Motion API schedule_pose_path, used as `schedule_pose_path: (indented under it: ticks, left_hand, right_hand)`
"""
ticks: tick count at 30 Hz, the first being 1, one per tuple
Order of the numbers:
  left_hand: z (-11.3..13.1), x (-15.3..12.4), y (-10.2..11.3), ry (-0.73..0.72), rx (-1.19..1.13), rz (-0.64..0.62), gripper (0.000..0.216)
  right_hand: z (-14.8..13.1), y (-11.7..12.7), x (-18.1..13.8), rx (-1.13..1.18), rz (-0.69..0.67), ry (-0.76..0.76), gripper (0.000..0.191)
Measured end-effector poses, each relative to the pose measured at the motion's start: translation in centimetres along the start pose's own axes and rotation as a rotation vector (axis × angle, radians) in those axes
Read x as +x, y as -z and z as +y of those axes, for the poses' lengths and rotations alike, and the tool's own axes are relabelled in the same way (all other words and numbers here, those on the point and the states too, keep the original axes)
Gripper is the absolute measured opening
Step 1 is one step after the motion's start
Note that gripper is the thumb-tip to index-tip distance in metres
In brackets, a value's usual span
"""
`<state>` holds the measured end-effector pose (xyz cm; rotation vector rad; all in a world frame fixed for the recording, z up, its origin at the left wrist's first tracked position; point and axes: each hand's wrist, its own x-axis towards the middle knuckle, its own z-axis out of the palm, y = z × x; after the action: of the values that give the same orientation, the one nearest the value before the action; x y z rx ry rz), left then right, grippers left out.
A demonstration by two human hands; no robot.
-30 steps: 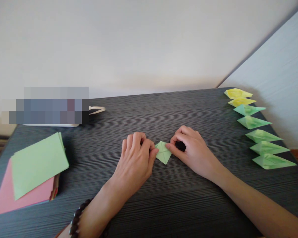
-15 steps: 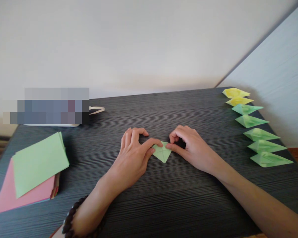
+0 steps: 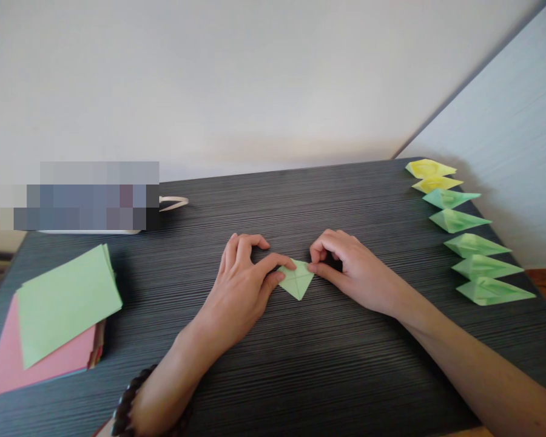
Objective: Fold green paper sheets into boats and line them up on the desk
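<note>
A small folded green paper (image 3: 296,280), shaped like a downward-pointing triangle, lies flat on the dark striped table (image 3: 300,364) at the centre. My left hand (image 3: 243,285) rests beside it on the left, index finger and thumb pinching its upper left edge. My right hand (image 3: 350,270) sits on the right, fingers curled, thumb and forefinger pinching the paper's upper right corner. A dark bead bracelet circles my left wrist.
A stack of square paper sheets (image 3: 64,309), green on top and pink below, lies at the left edge. A row of several folded paper shapes (image 3: 464,240), yellow and green, lines the right edge by a pale wall. A blurred object stands at the back left.
My left hand uncurled from a loose fist, its index finger stretching along the paper's top edge. The right hand barely shifted. The paper stays flat on the table.
</note>
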<state>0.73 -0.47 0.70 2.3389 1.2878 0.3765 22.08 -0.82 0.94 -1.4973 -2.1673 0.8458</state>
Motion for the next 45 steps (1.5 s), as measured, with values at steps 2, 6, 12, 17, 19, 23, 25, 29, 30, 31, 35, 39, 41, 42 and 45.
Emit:
schedule_pose_path:
  ticks: [2, 6, 12, 17, 19, 23, 25, 29, 30, 31, 35, 39, 41, 42, 45]
  left_hand:
    - [-0.1, 0.0, 0.1, -0.011, -0.003, -0.005, 0.025]
    - [-0.4, 0.0, 0.2, -0.041, -0.009, -0.025, 0.03]
    - [-0.4, 0.0, 0.1, -0.006, -0.032, -0.021, 0.028]
    - [-0.4, 0.0, 0.1, -0.001, -0.033, -0.019, 0.029]
    - [-0.4, 0.0, 0.1, -0.011, -0.025, -0.016, 0.029]
    - [-0.7, -0.2, 0.0, -0.094, 0.021, 0.01, 0.023]
    - [-0.9, -0.4, -0.1, -0.157, 0.038, 0.015, 0.023]
    - [-1.3, -0.3, -0.4, -0.239, 0.029, 0.058, 0.021]
    - [-1.3, -0.2, -0.5, -0.251, 0.024, 0.069, 0.02]
    - [-1.4, 0.0, -0.6, -0.261, 0.019, 0.077, 0.019]
    - [-1.7, 0.4, -0.5, -0.305, -0.012, 0.084, 0.021]
    - [-2.1, 0.4, -0.2, -0.336, -0.03, 0.067, 0.034]
    - [-2.1, 0.3, -0.2, -0.337, -0.026, 0.08, 0.033]
    - [-2.1, 0.3, -0.1, -0.338, -0.023, 0.089, 0.03]
    - [-1.8, 0.3, -0.1, -0.336, -0.006, 0.117, 0.019]
  right_hand:
    - [0.1, 0.2, 0.0, 0.01, -0.005, 0.012, 0.01]
    - [0.1, 0.3, 0.0, 0.028, -0.011, 0.037, 0.01]
    - [-0.2, -0.3, -0.2, -0.006, 0.042, -0.029, 0.006]
    - [-0.3, -0.6, 0.2, -0.04, 0.055, -0.058, 0.007]
    - [-0.3, -0.6, 0.2, -0.035, 0.049, -0.055, 0.008]
    - [-0.2, -0.6, -0.1, -0.041, 0.069, -0.015, 0.006]
    - [0.1, -0.4, -0.3, -0.056, 0.08, 0.046, 0.005]
    - [1.2, 0.3, -0.6, -0.081, -0.028, 0.272, 0.022]
    - [1.5, 0.4, -0.6, -0.095, -0.054, 0.317, 0.025]
    - [1.7, 0.5, -0.5, -0.112, -0.068, 0.347, 0.027]
    - [2.3, 0.2, -0.3, -0.155, -0.019, 0.394, 0.031]
    - [2.4, -0.5, -0.1, -0.183, 0.051, 0.441, 0.027]
    - [2.5, -0.6, 0.0, -0.195, 0.081, 0.459, 0.025]
    - [2.4, -0.7, 0.0, -0.197, 0.095, 0.465, 0.023]
    - [2.1, -0.7, 0.1, -0.17, 0.125, 0.468, 0.021]
